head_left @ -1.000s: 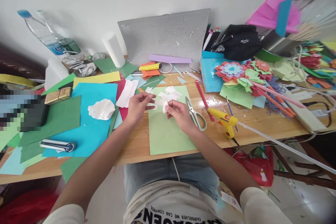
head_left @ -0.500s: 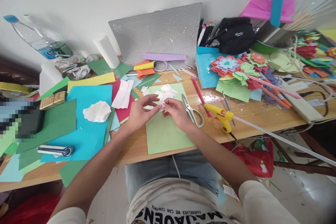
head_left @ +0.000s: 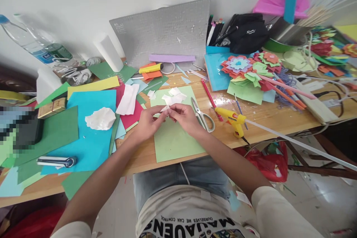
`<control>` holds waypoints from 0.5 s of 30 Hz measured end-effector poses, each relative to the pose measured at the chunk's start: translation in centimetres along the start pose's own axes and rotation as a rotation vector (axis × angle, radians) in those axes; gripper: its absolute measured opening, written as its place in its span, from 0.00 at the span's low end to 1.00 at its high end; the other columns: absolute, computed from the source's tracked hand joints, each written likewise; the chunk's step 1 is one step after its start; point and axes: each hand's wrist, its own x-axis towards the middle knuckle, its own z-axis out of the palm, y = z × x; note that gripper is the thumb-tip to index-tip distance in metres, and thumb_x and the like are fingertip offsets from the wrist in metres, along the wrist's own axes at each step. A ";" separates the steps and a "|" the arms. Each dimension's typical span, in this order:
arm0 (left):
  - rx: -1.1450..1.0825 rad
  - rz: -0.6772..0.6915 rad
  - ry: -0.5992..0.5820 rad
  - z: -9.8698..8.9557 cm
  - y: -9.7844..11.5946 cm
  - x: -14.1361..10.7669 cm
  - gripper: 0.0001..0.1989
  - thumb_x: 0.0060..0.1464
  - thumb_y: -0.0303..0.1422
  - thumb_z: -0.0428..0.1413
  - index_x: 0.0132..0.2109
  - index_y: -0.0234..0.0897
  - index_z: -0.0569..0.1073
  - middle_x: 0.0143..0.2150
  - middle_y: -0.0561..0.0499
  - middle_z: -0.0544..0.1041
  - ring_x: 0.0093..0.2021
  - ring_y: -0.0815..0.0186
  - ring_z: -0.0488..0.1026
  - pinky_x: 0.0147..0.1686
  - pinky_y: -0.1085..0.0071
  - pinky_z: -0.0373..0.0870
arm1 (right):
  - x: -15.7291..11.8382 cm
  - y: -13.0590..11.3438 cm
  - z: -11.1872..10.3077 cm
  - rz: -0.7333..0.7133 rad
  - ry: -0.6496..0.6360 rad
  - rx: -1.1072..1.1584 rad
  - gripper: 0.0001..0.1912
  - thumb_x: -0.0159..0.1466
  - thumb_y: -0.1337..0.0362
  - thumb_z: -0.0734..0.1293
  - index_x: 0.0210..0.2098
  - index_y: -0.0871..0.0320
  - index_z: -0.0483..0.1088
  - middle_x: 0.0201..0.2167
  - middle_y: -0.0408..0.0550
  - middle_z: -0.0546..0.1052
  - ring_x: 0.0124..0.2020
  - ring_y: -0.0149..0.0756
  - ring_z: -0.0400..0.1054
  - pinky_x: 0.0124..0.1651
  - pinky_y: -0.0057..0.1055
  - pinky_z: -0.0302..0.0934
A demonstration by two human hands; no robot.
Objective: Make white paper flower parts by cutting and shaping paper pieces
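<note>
Over a light green sheet of paper, my left hand and my right hand meet fingertip to fingertip. Both pinch one small white paper piece between them; the fingers cover most of it. Just beyond the hands, several cut white paper pieces lie on the green sheet. Scissors with pale handles rest closed at the sheet's right edge, near my right hand. To the left of my left hand, a folded white paper strip lies on red paper.
A yellow glue gun and a red pencil-like stick lie to the right. Paper flowers sit farther back. On the left are a crumpled white paper, blue paper and a stapler. A grey cutting mat leans on the wall.
My hands have come closer together and slightly nearer to me. The left fingers, spread before, now pinch the white piece along with the right. The view has shifted a little.
</note>
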 end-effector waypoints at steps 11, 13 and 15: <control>0.428 -0.009 0.359 -2.5 -1.6 3.2 0.15 0.61 0.38 0.51 0.41 0.36 0.80 0.41 0.45 0.81 0.40 0.57 0.75 0.45 0.58 0.75 | 0.1 0.6 -0.1 0.065 0.036 -0.042 0.16 0.56 0.50 0.71 0.26 0.58 0.70 0.20 0.40 0.69 0.22 0.27 0.60 0.26 0.26 0.55; 0.668 0.079 0.405 -3.6 -2.5 4.9 0.13 0.59 0.35 0.51 0.38 0.35 0.80 0.47 0.42 0.81 0.50 0.50 0.71 0.53 0.52 0.68 | 0.2 0.8 -0.1 0.082 0.046 -0.039 0.17 0.55 0.50 0.72 0.27 0.58 0.72 0.21 0.41 0.71 0.22 0.28 0.61 0.25 0.26 0.57; 0.771 0.108 0.376 -4.4 -3.6 6.4 0.13 0.58 0.33 0.51 0.37 0.36 0.80 0.48 0.40 0.80 0.54 0.47 0.68 0.56 0.49 0.64 | 0.3 0.9 -0.1 0.099 0.055 -0.022 0.17 0.53 0.49 0.73 0.28 0.58 0.72 0.22 0.42 0.73 0.22 0.28 0.63 0.26 0.27 0.59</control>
